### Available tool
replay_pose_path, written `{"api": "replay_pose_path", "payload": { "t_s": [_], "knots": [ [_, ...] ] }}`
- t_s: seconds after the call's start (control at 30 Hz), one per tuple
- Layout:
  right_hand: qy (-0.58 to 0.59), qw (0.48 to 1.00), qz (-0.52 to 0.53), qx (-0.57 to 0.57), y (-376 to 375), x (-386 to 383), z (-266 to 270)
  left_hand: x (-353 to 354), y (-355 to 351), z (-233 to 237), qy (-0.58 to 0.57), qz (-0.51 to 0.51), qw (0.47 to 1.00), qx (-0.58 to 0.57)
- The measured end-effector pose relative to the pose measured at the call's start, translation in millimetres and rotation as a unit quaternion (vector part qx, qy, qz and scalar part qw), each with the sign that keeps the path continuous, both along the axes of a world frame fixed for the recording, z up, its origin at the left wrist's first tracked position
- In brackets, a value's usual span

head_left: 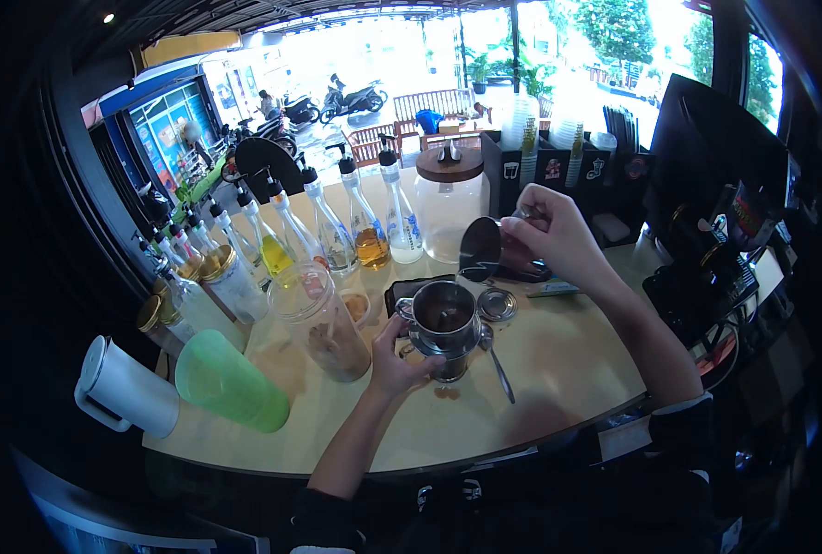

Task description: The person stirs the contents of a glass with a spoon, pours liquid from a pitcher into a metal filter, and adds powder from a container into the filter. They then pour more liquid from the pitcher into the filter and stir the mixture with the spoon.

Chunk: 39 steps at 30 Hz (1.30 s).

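My right hand (554, 231) grips the handle of a dark pitcher (512, 249), which is tilted with its mouth toward a metal drip filter (445, 309). A faint stream seems to run from its rim into the filter. Dark contents show inside the filter, which sits on a small vessel (450, 367). My left hand (405, 362) holds the filter's base from the left, fingers and thumb around it. Right of the filter lie a round metal lid (497, 305) and a spoon (500, 367). Below the vessel is a small brown spill (447, 393).
On the left stand a large clear jar (328, 332), a green pitcher (231, 383), a white jug (129, 388) and a row of pump bottles (366, 222). Behind are a wooden-lidded jar (452, 203) and a cup holder (558, 175). A dark monitor (715, 148) stands at right.
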State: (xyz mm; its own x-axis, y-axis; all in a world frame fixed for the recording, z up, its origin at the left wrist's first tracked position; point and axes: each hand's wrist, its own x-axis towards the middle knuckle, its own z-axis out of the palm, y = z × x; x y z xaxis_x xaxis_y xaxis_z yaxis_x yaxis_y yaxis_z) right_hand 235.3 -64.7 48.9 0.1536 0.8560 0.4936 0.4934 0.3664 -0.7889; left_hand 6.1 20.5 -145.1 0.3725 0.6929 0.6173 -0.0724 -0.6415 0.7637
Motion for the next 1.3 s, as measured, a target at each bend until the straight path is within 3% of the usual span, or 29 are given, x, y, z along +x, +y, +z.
{"api": "replay_pose_path", "payload": {
  "t_s": [0.27, 0.43, 0.53, 0.77, 0.87, 0.93, 0.97, 1.03, 1.07, 1.13, 1.2, 1.3],
  "knots": [
    [0.114, 0.993, -0.043, -0.012, -22.3, 71.0, -81.8, -0.4, 2.3, -4.7, -0.005, -0.003, 1.0, 0.007],
    [0.321, 0.94, -0.102, -0.048, -28.3, 112.6, -160.3, 0.8, -0.5, -1.4, -0.019, -0.013, 1.0, -0.01],
    [0.376, 0.925, -0.053, -0.023, -28.6, 130.9, -197.2, 1.5, -1.8, 0.5, -0.029, -0.022, 0.999, -0.013],
    [0.435, 0.899, -0.044, -0.004, -36.0, 130.3, -212.1, 2.8, -4.7, 0.9, -0.038, -0.019, 0.999, -0.02],
    [0.373, 0.923, -0.084, -0.037, -41.0, 131.2, -213.9, 4.2, -7.7, 5.8, -0.041, -0.024, 0.998, -0.03],
    [0.223, 0.963, -0.144, 0.053, -42.0, 126.3, -208.2, 4.3, -7.8, 5.4, -0.043, -0.024, 0.998, -0.031],
    [0.223, 0.963, -0.144, 0.052, -48.3, 115.1, -194.4, 3.9, -8.3, 6.0, -0.043, -0.024, 0.998, -0.032],
    [-0.096, 0.962, -0.238, 0.098, -60.3, 84.5, -159.8, 3.7, -9.0, 8.7, -0.034, -0.019, 0.999, -0.025],
    [-0.12, 0.977, -0.151, 0.089, -60.3, 75.6, -161.1, 3.9, -9.4, 9.0, -0.034, -0.019, 0.999, -0.026],
    [-0.174, 0.984, -0.008, -0.038, -70.0, 36.1, -152.8, 4.9, -10.5, 9.5, -0.047, -0.019, 0.998, -0.028],
    [-0.372, 0.923, 0.045, -0.087, -63.5, 18.0, -168.7, 4.8, -10.0, 9.2, -0.045, -0.022, 0.998, -0.026],
    [-0.431, 0.887, 0.096, -0.136, -50.9, 12.7, -187.6, 2.8, -7.6, 5.2, -0.036, -0.021, 0.999, -0.019]
  ]
}}
